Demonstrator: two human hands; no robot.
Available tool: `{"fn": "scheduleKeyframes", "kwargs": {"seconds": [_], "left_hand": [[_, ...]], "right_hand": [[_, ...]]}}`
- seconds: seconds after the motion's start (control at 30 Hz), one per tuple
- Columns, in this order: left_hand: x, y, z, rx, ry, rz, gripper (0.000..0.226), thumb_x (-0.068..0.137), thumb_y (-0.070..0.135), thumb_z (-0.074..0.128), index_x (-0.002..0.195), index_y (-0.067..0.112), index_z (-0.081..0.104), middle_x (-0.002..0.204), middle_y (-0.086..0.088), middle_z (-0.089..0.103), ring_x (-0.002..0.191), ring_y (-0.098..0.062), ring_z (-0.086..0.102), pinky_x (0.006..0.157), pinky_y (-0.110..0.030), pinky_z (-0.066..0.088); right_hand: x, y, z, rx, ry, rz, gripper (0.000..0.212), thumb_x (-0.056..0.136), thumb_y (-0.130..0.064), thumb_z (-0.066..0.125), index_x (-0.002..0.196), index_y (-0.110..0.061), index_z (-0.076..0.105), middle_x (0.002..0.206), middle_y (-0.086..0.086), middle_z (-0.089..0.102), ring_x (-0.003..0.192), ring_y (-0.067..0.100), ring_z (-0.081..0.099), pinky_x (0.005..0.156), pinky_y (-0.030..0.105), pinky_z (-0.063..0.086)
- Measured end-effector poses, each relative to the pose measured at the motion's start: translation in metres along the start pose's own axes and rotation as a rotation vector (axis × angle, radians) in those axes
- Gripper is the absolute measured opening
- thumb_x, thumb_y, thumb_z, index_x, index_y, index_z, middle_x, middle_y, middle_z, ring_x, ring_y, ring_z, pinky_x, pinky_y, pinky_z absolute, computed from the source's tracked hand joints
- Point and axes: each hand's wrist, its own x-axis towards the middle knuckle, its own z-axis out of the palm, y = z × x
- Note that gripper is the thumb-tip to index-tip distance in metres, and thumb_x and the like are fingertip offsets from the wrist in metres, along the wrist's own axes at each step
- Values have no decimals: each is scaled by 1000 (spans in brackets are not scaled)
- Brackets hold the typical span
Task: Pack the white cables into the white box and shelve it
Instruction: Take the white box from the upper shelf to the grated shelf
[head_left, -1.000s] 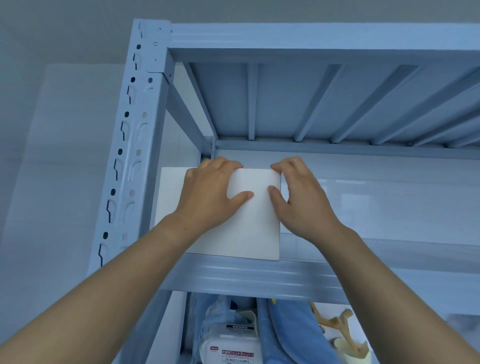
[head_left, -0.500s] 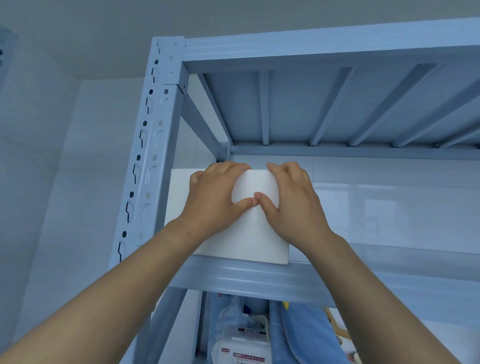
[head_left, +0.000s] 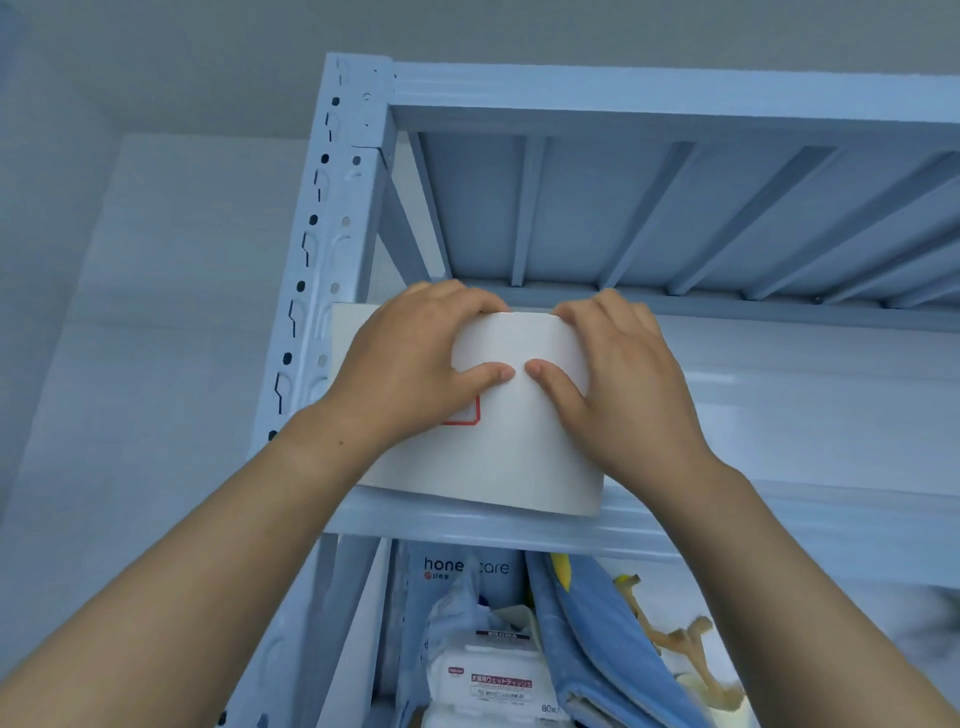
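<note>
Both thumbs had slid in and met at the middle of the near face of the white box (head_left: 519, 447), where a second ago they had sat apart. The left hand (head_left: 410, 374) and right hand (head_left: 618, 384) were grasping it the same way: fingers (head_left: 457, 299) curled over the far top edge, thumbs pressed flat on the front. A red-outlined mark now peeked out under the left palm. The box stood at the left end of the shelf (head_left: 727, 525), its bottom edge still lapping the front rail, so it looked placed but not pushed home. No cables were in sight, and whether they were packed inside could not be told. My read was that shelving was nearly done, with a push back and a letting go to come.

On the level below, nearest the camera, sat a pack of wet wipes (head_left: 493, 680), a folded blue cloth (head_left: 597, 649) and a tan figure (head_left: 675, 639) I couldn't make out. The rack's slotted post (head_left: 322, 291) rose just left of the box. Overhead ran the ribbed underside of the top shelf (head_left: 675, 208), and beyond it a pale wall (head_left: 156, 312).
</note>
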Motion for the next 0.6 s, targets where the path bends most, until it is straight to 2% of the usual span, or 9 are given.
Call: {"fn": "scheduleKeyframes", "kwargs": {"seconds": [0.2, 0.37, 0.6], "left_hand": [[-19, -2, -12, -58, 56, 40, 41, 76, 40, 68, 112, 23, 57, 107, 5, 59, 100, -18, 48, 78, -24, 32], [-38, 5, -16, -75, 117, 89, 33, 73, 36, 72, 101, 22, 62, 94, 4, 62, 87, -21, 52, 77, -24, 28], [-55, -3, -40, -149, -15, 89, 27, 77, 27, 70, 103, 27, 64, 99, 7, 66, 93, -18, 56, 77, -28, 39]], "right_hand": [[-12, -34, -12, -92, 12, 30, 32, 84, -30, 61, 109, -10, 53, 102, 7, 54, 94, 26, 44, 79, 33, 32], [-32, -57, -17, -203, 26, 42, 27, 83, -24, 63, 107, -12, 58, 93, 7, 60, 87, 30, 50, 80, 32, 26], [-49, -71, -32, -248, -70, 98, 20, 84, -23, 62, 97, -10, 57, 88, 8, 62, 80, 31, 50, 80, 31, 25]]}}
